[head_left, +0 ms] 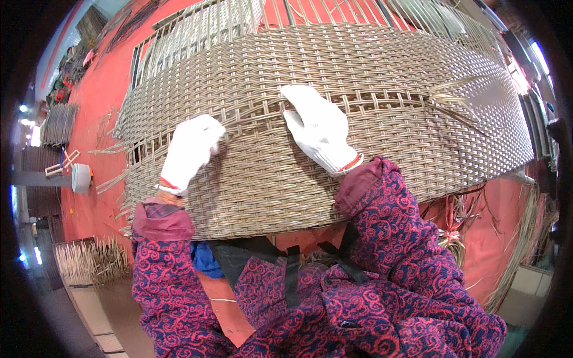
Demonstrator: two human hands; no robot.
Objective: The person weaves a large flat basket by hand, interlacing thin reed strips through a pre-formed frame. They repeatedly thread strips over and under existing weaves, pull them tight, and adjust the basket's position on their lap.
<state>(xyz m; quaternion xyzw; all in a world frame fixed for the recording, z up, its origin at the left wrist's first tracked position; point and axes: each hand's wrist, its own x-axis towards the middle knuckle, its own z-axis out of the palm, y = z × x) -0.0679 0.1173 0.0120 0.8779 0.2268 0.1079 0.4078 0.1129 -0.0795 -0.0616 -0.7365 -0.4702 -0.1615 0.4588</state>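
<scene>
A large panel of tan-grey woven wicker (262,185) fills the middle, tilted in front of me. A row of loops and narrow gaps crosses it, and a wicker strand (253,119) runs along this row between my hands. My left hand (191,149), in a white knit glove with a red-edged cuff, is closed at the strand's left part; its fingertips are partly hidden. My right hand (319,125), gloved alike, bends over the same row, with forefinger above and thumb below the strand. Further right, loose strand ends (456,113) stick out of the weave.
Bare upright strands (334,12) stand along the panel's far edge, and loose ends (110,149) poke out at its left. Below lies a red floor (89,206). At the left are a white roll (81,178), a small wooden frame (62,163) and a bristly wicker piece (92,262).
</scene>
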